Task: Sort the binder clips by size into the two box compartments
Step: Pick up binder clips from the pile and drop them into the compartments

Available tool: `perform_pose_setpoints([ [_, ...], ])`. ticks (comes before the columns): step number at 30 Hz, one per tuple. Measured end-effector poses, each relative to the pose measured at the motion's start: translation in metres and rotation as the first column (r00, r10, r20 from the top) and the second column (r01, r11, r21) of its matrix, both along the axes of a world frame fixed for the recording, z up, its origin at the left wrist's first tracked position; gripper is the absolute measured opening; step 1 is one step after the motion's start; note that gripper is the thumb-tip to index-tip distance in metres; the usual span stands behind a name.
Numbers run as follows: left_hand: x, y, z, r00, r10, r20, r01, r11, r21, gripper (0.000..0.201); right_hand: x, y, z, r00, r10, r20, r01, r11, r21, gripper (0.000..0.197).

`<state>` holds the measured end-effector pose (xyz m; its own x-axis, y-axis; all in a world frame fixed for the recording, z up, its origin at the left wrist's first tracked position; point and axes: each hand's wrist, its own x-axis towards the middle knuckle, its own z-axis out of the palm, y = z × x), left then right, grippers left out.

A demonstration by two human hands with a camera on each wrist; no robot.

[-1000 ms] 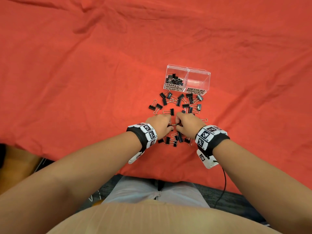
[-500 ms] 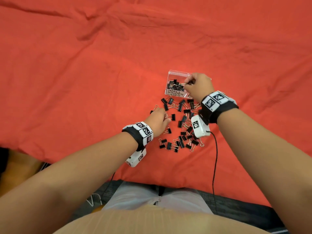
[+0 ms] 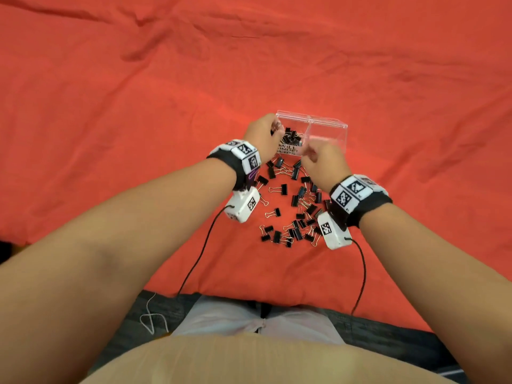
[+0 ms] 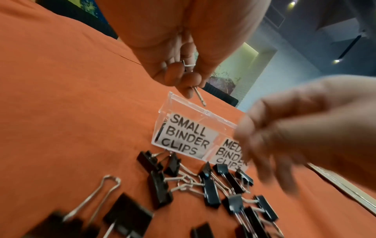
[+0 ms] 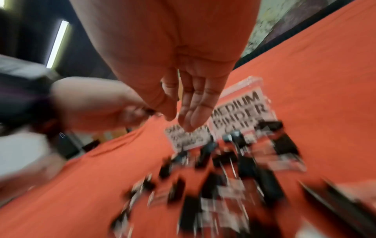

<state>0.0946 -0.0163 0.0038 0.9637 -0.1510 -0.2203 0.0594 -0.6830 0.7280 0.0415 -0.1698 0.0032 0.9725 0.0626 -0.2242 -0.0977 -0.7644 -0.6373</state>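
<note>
- A clear plastic box (image 3: 327, 123) with two compartments is sitting on the tabletop, which a red cloth (image 3: 138, 106) is covering.
- The left compartment (image 3: 291, 126) is wearing a label reading "SMALL BINDER CLIPS" (image 4: 184, 136) and is holding a heap of small black binder clips (image 3: 291, 138).
- The right compartment (image 3: 329, 134) is wearing a label reading "MEDIUM BINDER CLIPS" (image 5: 240, 109); the head view is showing no clips in it, though the right hand is hiding its near part.
- The left hand (image 3: 261, 135) is hovering at the left edge of the small-clip compartment, its fingers (image 4: 173, 75) curling and pinching a small binder clip (image 4: 198, 95) whose wire handle is sticking out below the fingertips, just above the box rim.
- The right hand (image 3: 322, 162) is hanging in front of the box, over the near wall of the medium compartment; the right wrist view is showing its fingers (image 5: 193, 109) straight and together, holding nothing.
- The loose pile of binder clips (image 3: 299, 206) is lying scattered on the cloth just in front of the box, between the two wrists, black bodies with silver wire handles pointing every way.
- Each wrist is carrying a black band with white marker tiles and a white camera unit (image 3: 243, 205) with a black cable (image 3: 199, 256) trailing toward the person.
</note>
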Motion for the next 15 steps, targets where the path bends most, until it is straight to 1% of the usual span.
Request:
perform_pose_setpoints([
  [3,0.017,-0.009,-0.002,1.0,0.021,0.014,-0.021,0.999,0.024,0.008,-0.038,0.003,-0.016,0.981,0.155,-0.113,-0.159,0.987,-0.029,0.018],
  [5,0.02,-0.012,-0.004,1.0,0.019,-0.009,-0.019,0.999,0.035,0.005,-0.057,0.009,-0.027,0.956,0.253,-0.151,-0.263,0.963,-0.05,0.019],
  [6,0.019,-0.013,-0.005,1.0,0.009,-0.023,-0.008,0.999,0.034,0.008,-0.064,0.013,-0.031,0.944,0.29,-0.161,-0.302,0.952,-0.058,0.019],
  [7,0.018,-0.012,-0.005,0.999,-0.007,-0.034,0.008,1.0,0.031,0.016,-0.069,0.016,-0.036,0.933,0.316,-0.17,-0.331,0.941,-0.066,0.02],
  [9,0.01,-0.009,0.0,0.998,-0.043,-0.045,0.044,0.999,0.018,0.03,-0.075,0.023,-0.042,0.92,0.336,-0.2,-0.36,0.928,-0.096,0.026],
  [11,-0.003,-0.003,0.006,0.997,-0.068,-0.035,0.068,0.998,0.002,0.038,-0.077,0.029,-0.046,0.925,0.317,-0.212,-0.349,0.927,-0.135,0.03],
  [13,-0.019,0.005,0.009,0.998,-0.069,-0.016,0.069,0.998,0.002,0.037,-0.076,0.031,-0.05,0.933,0.294,-0.207,-0.329,0.931,-0.159,0.029],
  [15,-0.039,0.015,0.005,0.997,-0.074,-0.016,0.074,0.997,0.025,0.031,-0.076,0.031,-0.05,0.938,0.29,-0.191,-0.322,0.932,-0.164,0.025],
])
